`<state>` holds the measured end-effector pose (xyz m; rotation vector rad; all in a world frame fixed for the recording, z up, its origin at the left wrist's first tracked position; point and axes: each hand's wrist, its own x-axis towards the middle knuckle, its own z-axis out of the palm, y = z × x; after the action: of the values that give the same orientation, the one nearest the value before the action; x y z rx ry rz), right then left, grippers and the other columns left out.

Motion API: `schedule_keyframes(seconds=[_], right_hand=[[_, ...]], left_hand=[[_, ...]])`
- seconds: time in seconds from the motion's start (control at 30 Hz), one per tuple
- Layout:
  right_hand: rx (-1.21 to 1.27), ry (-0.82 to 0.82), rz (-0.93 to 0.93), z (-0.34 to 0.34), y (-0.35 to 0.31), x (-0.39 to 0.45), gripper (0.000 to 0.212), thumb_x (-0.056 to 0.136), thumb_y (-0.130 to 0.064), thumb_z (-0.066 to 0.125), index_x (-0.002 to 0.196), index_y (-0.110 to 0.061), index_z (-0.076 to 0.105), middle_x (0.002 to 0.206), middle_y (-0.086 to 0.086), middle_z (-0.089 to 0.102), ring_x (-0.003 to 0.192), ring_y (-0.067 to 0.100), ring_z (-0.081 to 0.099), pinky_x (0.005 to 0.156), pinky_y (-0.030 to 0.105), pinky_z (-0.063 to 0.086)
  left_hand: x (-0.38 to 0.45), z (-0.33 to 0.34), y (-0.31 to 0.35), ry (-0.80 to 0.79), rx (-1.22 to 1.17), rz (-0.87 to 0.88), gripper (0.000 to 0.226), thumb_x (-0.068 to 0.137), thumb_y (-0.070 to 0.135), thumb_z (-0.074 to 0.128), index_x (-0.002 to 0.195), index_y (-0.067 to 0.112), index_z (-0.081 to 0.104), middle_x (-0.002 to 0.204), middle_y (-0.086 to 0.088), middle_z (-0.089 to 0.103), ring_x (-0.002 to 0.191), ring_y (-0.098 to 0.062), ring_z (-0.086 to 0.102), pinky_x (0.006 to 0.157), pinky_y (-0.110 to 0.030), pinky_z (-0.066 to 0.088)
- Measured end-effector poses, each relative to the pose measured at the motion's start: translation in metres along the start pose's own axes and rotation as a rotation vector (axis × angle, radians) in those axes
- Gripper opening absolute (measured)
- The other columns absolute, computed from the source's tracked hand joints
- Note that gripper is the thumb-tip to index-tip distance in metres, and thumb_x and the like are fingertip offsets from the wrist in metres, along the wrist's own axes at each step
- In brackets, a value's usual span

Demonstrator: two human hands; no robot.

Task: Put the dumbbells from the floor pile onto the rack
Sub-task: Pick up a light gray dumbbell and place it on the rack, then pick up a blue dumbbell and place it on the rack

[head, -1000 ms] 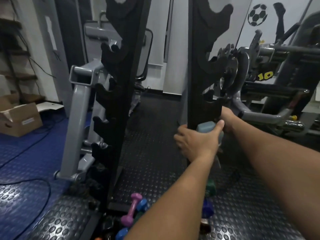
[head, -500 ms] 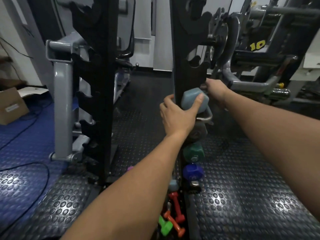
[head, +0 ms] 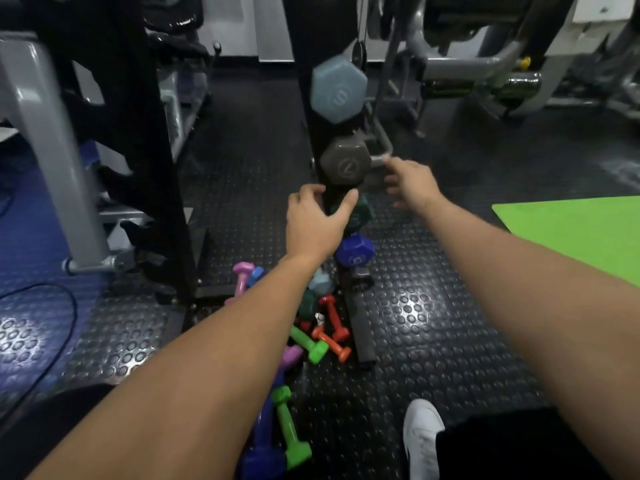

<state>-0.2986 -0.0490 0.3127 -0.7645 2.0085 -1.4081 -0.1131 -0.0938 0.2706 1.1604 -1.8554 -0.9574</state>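
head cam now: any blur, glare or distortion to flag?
Head view: motion blur smears the right hand and the grey machine frame; glare blooms on the studded floor mat; wide-angle bending at the edges; the blue-grey dumbbell on the rack reads fairly sharp; upper background dim.

left hand [head: 313, 225] open, right hand [head: 412, 183] open, both outstretched
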Motion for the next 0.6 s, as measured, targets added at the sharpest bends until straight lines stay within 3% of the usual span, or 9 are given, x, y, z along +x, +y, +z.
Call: schedule_keyframes(seconds=[0.1,0.17,0.23,0.3,0.4,0.6], right_hand=[[0.067,0.089,0.115,0.007,0.064,-0.021,0.048,0.068,-0.066,0.062,0.090,-0.024,0.069,0.095,0.002,0.072,0.093,0.027,0.069,0.083,0.047,0.055],[0.109,0.111,0.193,0.013,0.112,-0.036,0.059,0.061,-0.071,0.059,0.096,-0.025,0.069,0.103,0.001,0.073,0.101,0.027,0.068,0.095,0.052,0.054],[0.128,0.101,0.263,0.024,0.162,-0.050,0.064,0.057,-0.073,0.060,0.101,-0.027,0.068,0.108,0.001,0.073,0.103,0.026,0.068,0.097,0.054,0.053],[0.138,0.101,0.339,0.038,0.192,-0.071,0.049,0.064,-0.066,0.066,0.093,-0.026,0.067,0.104,0.004,0.074,0.094,0.025,0.069,0.089,0.049,0.057],[0.177,0.087,0.417,0.061,0.221,-0.098,0.017,0.089,-0.039,0.069,0.090,-0.023,0.063,0.098,0.010,0.071,0.083,0.026,0.065,0.068,0.039,0.055],[0.218,0.007,0.493,0.100,0.269,-0.131,0.011,0.096,-0.024,0.063,0.092,-0.014,0.066,0.085,0.010,0.068,0.071,0.021,0.063,0.055,0.030,0.051]], left_hand=[[-0.024,0.013,-0.037,-0.050,0.037,-0.048,0.059,0.081,0.070,0.064,0.118,0.024,0.059,0.114,0.000,0.053,0.104,-0.018,0.057,0.095,-0.037,0.049],[-0.036,0.021,-0.064,-0.109,0.089,-0.095,0.056,0.081,0.070,0.064,0.114,0.025,0.060,0.111,0.000,0.057,0.106,-0.020,0.057,0.097,-0.039,0.048],[-0.049,0.025,-0.089,-0.166,0.140,-0.129,0.055,0.080,0.070,0.063,0.111,0.025,0.062,0.109,-0.001,0.060,0.106,-0.020,0.057,0.097,-0.039,0.048],[-0.061,0.027,-0.111,-0.215,0.174,-0.162,0.055,0.079,0.071,0.062,0.110,0.025,0.062,0.110,-0.001,0.061,0.104,-0.019,0.058,0.096,-0.039,0.049],[-0.076,0.030,-0.139,-0.276,0.203,-0.210,0.056,0.077,0.074,0.061,0.107,0.027,0.061,0.109,0.003,0.063,0.101,-0.016,0.060,0.093,-0.040,0.052],[-0.091,0.034,-0.180,-0.350,0.234,-0.278,0.039,0.082,0.061,0.069,0.097,0.026,0.061,0.094,0.005,0.065,0.091,-0.016,0.063,0.085,-0.039,0.053]])
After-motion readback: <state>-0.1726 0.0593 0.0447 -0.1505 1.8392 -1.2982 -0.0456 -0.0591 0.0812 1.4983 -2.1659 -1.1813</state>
